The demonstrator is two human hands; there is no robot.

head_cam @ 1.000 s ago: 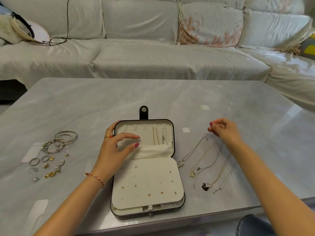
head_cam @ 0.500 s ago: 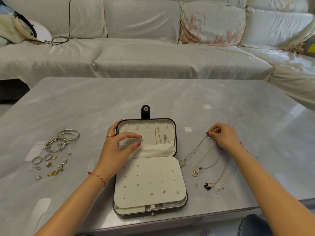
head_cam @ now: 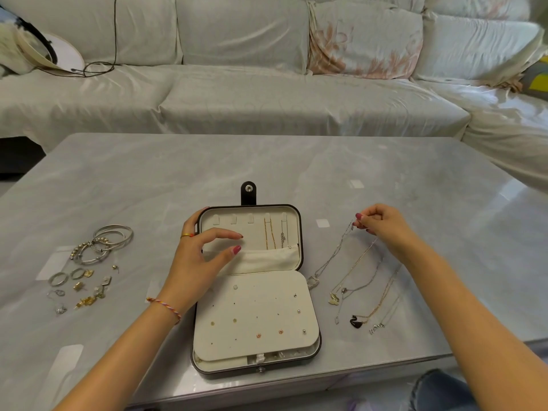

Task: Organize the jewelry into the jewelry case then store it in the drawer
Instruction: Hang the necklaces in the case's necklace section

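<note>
Pinching a silver necklace (head_cam: 332, 258) with our right hand (head_cam: 385, 225), lower right.
It runs diagonally toward the open case (head_cam: 301, 232); our left hand (head_cam: 201, 256) hovers relaxed over it, other necklaces (head_cam: 364, 289) alongside.

I see a glossy grey marble-look desk (head_cam: 296, 161) with light patches reflected on it. Behind it, a long sofa (head_cam: 237, 93) under pale covers, a floral cushion (head_cam: 364, 40), a black cable (head_cam: 98, 66) at left. Dark floor gap far left.
</note>
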